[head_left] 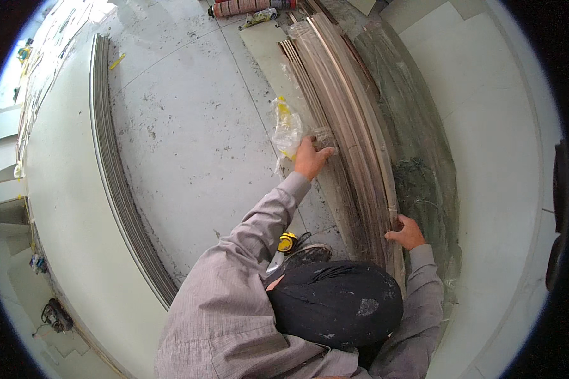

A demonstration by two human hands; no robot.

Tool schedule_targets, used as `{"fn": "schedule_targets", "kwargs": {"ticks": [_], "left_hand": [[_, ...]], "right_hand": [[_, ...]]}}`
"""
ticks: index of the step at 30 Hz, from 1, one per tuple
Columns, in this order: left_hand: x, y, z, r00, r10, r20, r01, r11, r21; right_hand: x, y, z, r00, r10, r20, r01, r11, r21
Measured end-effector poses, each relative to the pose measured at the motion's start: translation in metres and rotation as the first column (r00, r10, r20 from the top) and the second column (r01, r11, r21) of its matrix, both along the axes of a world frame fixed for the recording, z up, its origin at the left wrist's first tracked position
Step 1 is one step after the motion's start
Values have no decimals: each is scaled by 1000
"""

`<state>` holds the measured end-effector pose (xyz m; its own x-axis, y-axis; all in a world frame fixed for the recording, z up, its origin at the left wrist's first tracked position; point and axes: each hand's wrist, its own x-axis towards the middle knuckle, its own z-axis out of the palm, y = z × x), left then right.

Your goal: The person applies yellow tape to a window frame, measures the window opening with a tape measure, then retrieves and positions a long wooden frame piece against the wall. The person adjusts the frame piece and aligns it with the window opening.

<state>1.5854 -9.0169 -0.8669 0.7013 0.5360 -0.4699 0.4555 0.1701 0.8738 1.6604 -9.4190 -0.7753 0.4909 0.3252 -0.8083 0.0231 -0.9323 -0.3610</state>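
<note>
Long brown strips (pixel 351 126) lie bundled in clear plastic wrap on the floor in front of me, stretching away from my knee. My left hand (pixel 311 159) is closed on the left edge of this bundle, beside a band of tape around it; its fingertips are partly hidden. Crumpled clear plastic with yellow parts (pixel 287 128) lies just left of that hand. Nearer to me, my right hand (pixel 407 232) grips the bundle's right edge, thumb and fingers bent over the wrap. Dusty, plastic-wrapped dark panels (pixel 423 151) lie right of the bundle.
A stack of long panels (pixel 117 183) lies on the left. Beside my shoe is a yellow tape measure (pixel 287 241). Red tubes (pixel 250 6) lie at the far end. A black tool (pixel 58 315) sits at lower left. Debris dots the grey tiled floor (pixel 177 126).
</note>
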Motion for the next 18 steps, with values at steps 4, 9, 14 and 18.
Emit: {"fn": "schedule_targets", "kwargs": {"ticks": [4, 9, 14, 18], "left_hand": [[16, 9, -18, 996, -61, 73, 71, 986, -152], [2, 36, -34, 994, -20, 108, 63, 905, -421], [-12, 48, -9, 890, -456, 8, 449, 874, -185], [-128, 47, 48, 417, -906, -78, 769, 306, 561]], "right_hand": [[8, -6, 0, 1000, -12, -6, 12, 998, 56], [22, 18, 7, 996, -27, -83, 35, 994, 108], [-5, 13, 16, 997, 22, 75, -22, 1000, 10], [-19, 25, 25, 931, 215, 295, -207, 977, -60]]}}
